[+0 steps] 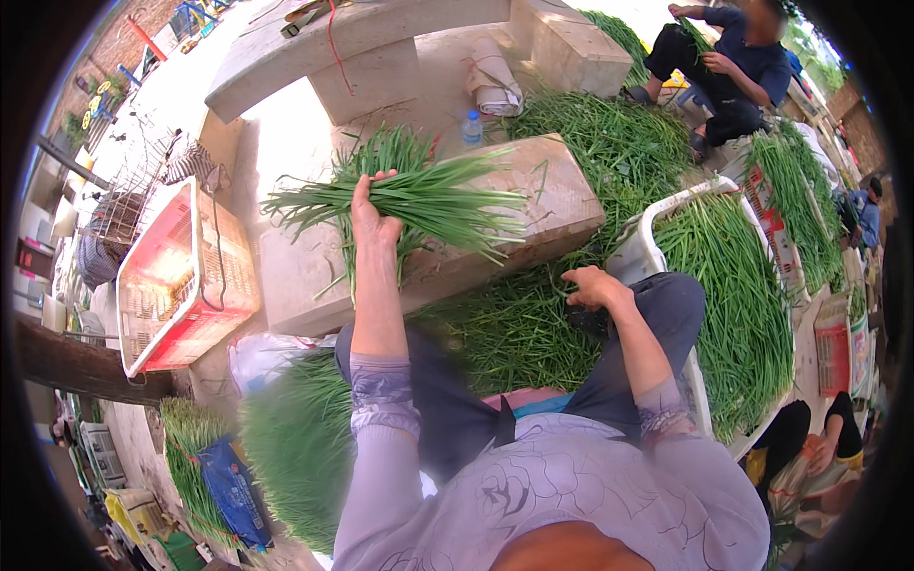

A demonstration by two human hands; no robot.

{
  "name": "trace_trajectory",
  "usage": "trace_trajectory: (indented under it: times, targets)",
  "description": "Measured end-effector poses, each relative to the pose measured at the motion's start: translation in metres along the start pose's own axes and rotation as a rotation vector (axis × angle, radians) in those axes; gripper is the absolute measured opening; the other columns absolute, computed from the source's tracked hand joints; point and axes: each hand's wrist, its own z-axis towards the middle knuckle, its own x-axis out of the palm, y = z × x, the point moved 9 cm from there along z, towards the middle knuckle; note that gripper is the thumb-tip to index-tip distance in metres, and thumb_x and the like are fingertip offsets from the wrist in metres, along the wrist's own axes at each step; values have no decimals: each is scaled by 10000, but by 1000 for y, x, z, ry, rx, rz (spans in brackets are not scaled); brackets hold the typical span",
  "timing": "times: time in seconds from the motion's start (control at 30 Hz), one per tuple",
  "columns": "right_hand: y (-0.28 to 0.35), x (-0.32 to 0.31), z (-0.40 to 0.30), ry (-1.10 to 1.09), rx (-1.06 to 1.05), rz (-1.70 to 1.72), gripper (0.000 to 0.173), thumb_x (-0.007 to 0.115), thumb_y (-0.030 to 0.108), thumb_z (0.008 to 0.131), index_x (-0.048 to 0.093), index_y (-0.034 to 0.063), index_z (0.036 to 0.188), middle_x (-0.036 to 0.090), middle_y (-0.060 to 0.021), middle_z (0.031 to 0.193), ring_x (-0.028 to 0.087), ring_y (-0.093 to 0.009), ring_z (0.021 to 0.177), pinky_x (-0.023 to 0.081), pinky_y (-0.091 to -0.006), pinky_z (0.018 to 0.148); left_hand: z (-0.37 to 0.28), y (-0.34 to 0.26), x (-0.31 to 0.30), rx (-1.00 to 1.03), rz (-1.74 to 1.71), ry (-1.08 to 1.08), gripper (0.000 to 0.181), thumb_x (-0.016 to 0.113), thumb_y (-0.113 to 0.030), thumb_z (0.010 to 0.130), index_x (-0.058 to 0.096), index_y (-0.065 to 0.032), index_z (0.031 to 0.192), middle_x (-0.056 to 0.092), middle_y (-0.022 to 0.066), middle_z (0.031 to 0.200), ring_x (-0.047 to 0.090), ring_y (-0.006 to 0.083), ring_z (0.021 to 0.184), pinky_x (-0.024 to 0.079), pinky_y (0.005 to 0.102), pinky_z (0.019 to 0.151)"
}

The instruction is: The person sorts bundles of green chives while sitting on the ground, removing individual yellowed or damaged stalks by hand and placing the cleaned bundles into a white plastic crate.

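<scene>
A bunch of long green garlic chives [450, 203] lies across the palm of my left hand [376, 214], its fingers curled around the stems. The hand is over a stone bench [564, 193], where more chives [385, 153] lie beneath the bunch. My right hand [598, 287] hangs above my knee with its index finger extended and the others loosely bent; nothing shows in it. Loose green leaves [521, 328] cover the ground between my legs, below that hand. Close to its right stands a white crate [650, 221] packed with chives [728, 307].
An empty-looking red and white plastic crate [225, 257] leans at the left. Bundled chives [193, 464] and a blue bag [232, 492] lie lower left. A water bottle [472, 130] stands behind the bench. A person [742, 64] sits at the upper right handling chives.
</scene>
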Motion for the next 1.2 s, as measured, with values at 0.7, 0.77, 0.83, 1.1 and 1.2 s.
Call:
trace_trajectory:
  times: [0.7, 0.77, 0.83, 1.1, 1.2]
  targets:
    - [138, -118, -75, -757, -867, 112, 188, 559, 79, 812, 580, -2, 981, 618, -132, 840, 586, -260, 793, 459, -339, 723, -170, 177, -10, -410, 743, 496, 275, 567, -265, 865, 559, -4, 952, 611, 103, 879, 607, 214, 860, 497, 351, 767]
    - [142, -122, -60, -678, -865, -4, 203, 553, 113, 812, 592, 0, 976, 621, -152, 875, 585, -305, 831, 452, -368, 762, -167, 180, -16, -449, 786, 492, 273, 567, -258, 866, 554, -1, 956, 611, 104, 885, 608, 215, 862, 498, 346, 765]
    - [147, -118, -37, -442, -821, -88, 217, 547, 152, 818, 607, 4, 964, 623, -164, 908, 583, -327, 857, 442, -386, 793, -168, 180, -13, -453, 720, 469, 262, 576, -234, 862, 537, 2, 970, 590, 86, 813, 595, 200, 794, 502, 349, 754]
    - [129, -119, -34, -665, -822, 138, 233, 619, 165, 773, 601, 6, 941, 621, -133, 892, 598, -283, 820, 462, -359, 757, -156, 175, -26, -403, 735, 357, 226, 589, -211, 856, 527, -17, 954, 568, 59, 719, 576, 170, 666, 503, 315, 640]
    - [138, -108, -57, -524, -744, 204, 260, 634, 108, 755, 574, 35, 997, 599, -102, 897, 587, -250, 829, 467, -324, 725, -141, 169, -45, -340, 826, 218, 193, 576, -193, 861, 538, -11, 913, 575, 49, 699, 568, 153, 627, 484, 285, 579]
